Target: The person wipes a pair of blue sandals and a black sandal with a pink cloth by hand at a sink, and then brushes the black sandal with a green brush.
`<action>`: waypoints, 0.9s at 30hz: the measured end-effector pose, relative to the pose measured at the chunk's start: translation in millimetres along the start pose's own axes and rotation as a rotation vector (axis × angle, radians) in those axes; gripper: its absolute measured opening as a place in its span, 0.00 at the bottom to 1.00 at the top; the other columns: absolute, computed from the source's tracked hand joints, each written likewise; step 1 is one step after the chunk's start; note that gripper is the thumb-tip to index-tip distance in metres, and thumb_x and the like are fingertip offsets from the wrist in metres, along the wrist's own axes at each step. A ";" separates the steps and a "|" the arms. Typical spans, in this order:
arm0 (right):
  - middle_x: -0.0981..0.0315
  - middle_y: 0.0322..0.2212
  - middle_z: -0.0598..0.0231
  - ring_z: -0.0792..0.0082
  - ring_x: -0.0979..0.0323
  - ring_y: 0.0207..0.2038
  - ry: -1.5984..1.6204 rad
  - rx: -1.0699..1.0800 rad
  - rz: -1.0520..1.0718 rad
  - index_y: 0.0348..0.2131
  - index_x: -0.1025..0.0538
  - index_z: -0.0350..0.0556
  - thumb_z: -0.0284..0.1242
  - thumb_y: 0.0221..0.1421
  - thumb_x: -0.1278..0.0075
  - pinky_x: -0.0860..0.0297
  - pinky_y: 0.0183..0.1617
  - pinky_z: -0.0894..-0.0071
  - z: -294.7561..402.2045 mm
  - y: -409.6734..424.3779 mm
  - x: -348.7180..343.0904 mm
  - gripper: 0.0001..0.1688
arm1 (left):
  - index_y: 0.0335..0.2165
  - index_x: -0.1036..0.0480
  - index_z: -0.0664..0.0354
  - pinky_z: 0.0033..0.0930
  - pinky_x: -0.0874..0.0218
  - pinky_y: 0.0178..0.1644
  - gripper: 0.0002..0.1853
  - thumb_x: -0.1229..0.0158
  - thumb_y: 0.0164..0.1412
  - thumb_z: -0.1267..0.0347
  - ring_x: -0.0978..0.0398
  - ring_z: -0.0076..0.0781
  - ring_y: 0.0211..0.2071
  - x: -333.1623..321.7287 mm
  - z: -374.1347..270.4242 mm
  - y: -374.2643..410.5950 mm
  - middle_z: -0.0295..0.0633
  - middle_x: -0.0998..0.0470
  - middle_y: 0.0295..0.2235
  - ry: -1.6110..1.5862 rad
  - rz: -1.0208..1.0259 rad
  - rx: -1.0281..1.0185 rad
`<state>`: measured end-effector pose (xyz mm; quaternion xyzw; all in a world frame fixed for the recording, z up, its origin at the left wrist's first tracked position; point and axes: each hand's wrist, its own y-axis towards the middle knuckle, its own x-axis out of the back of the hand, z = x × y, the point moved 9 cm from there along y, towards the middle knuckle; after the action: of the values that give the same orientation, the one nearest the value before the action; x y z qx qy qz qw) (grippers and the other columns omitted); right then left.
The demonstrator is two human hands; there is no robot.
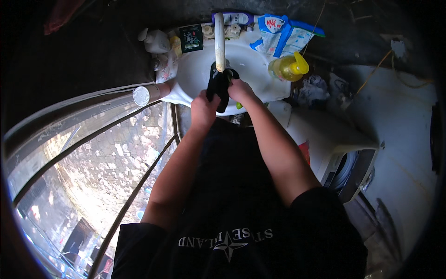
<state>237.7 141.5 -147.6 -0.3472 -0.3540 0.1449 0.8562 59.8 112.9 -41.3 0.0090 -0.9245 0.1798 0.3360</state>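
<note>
My left hand (205,107) grips the near end of a black shoe (219,83) held over the white ceramic sink (193,66). It looks like a shoe, though its dark surface shows little detail. My right hand (241,91) is closed at the shoe's right side, around a green-handled tool (239,105). Only the handle's end shows clearly below the fist; a bit of green also shows against the shoe, and the tool's head is hidden. Directly above the shoe's far end is the white faucet spout (220,42). Whether water runs cannot be made out.
Around the rim stand a white pump bottle (156,41), a dark green packet (191,38), a purple-and-white tube (232,18), a blue-and-white bag (278,35) and a yellow pump bottle (288,68). A capped pipe (146,95) juts at left, by a window. A washing machine (345,167) is at right.
</note>
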 end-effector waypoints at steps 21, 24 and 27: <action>0.18 0.48 0.47 0.45 0.20 0.52 -0.235 -0.133 0.136 0.46 0.16 0.42 0.29 0.58 0.44 0.24 0.55 0.50 60.6 -48.4 1.2 0.18 | 0.38 0.23 0.69 0.47 0.28 0.40 0.20 0.37 0.62 0.59 0.18 0.54 0.33 14.9 26.1 16.0 0.58 0.19 0.29 0.041 0.137 0.022; 0.17 0.47 0.46 0.46 0.19 0.52 -0.236 -0.142 0.142 0.46 0.15 0.44 0.29 0.57 0.44 0.23 0.54 0.51 55.3 -27.4 3.3 0.17 | 0.40 0.22 0.69 0.44 0.28 0.39 0.18 0.38 0.63 0.61 0.18 0.46 0.31 11.3 34.5 7.3 0.55 0.18 0.28 0.041 0.177 0.042; 0.17 0.46 0.46 0.48 0.19 0.51 -0.151 -0.202 0.098 0.45 0.15 0.44 0.29 0.58 0.45 0.22 0.53 0.50 46.8 -2.3 3.1 0.17 | 0.40 0.22 0.69 0.42 0.28 0.38 0.18 0.39 0.63 0.61 0.18 0.41 0.29 8.2 39.2 -2.8 0.51 0.18 0.28 0.023 0.189 -0.012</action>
<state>206.9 164.4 -120.6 -0.4366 -0.4127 0.1759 0.7798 29.7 97.9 -63.1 -0.0824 -0.9183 0.2053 0.3284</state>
